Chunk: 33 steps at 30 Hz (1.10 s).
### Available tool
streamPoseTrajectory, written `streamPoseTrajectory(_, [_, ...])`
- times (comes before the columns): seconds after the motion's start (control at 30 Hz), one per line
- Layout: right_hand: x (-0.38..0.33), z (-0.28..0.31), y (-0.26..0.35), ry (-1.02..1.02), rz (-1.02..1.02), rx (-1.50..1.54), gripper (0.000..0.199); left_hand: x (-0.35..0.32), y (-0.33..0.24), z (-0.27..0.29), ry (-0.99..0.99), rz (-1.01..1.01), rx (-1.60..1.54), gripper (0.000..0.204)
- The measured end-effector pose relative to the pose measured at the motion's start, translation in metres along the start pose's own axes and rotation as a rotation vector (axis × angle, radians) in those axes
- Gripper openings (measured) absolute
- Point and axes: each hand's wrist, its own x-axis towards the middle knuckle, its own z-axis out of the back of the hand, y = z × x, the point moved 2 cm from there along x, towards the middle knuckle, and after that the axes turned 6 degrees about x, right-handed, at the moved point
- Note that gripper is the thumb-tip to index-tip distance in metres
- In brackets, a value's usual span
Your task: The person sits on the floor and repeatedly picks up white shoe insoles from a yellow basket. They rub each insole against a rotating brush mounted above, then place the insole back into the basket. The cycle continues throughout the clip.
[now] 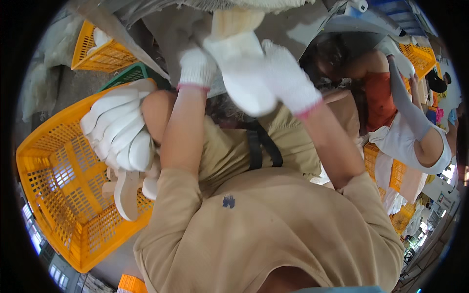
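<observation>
White sole-shaped piece (244,75) was up in front of the torso, between the two gloved hands, tilted, lower end toward the lap. Right hand (291,80) held it by its right edge; fingers motion-blurred, exact grip unreadable. Left hand (197,68) was close by its upper left side; fingers blurred, so can't tell if wide or narrow, or touching. Tan block (233,23) sat at the piece's upper end, white fluffy material (239,5) just above that. Big yellow basket (66,239) stood at person's left: fanned stack of white soles (117,127) on its knee side, loose sole (127,195) below the stack. Green crate (128,74) was just behind it. Co-worker in orange top (380,100) was bent over at right.
</observation>
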Motion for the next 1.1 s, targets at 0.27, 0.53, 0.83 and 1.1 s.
streamPoseTrajectory(0.27, [-0.098, 0.012, -0.057, -0.153, -0.197, 0.118, 0.096, -0.07, -0.007, -0.065, 0.188, 0.448, -0.297, 0.088])
streamPoseTrajectory(0.53, [-0.077, 0.018, -0.062, -0.04, -0.082, 0.498, 0.061, -0.035, 0.006, -0.033, 0.19, 0.139, 0.251, 0.055])
streamPoseTrajectory(0.83, [-0.235, 0.175, -0.257, -0.232, -0.467, -0.232, 0.048, -0.198, -0.165, -0.04, 0.397, -0.535, 1.168, 0.017])
streamPoseTrajectory(1.1, [-0.107, 0.037, -0.073, -0.141, 0.067, 0.143, 0.025, -0.238, -0.19, 0.153, -0.368, 0.124, 1.369, 0.041])
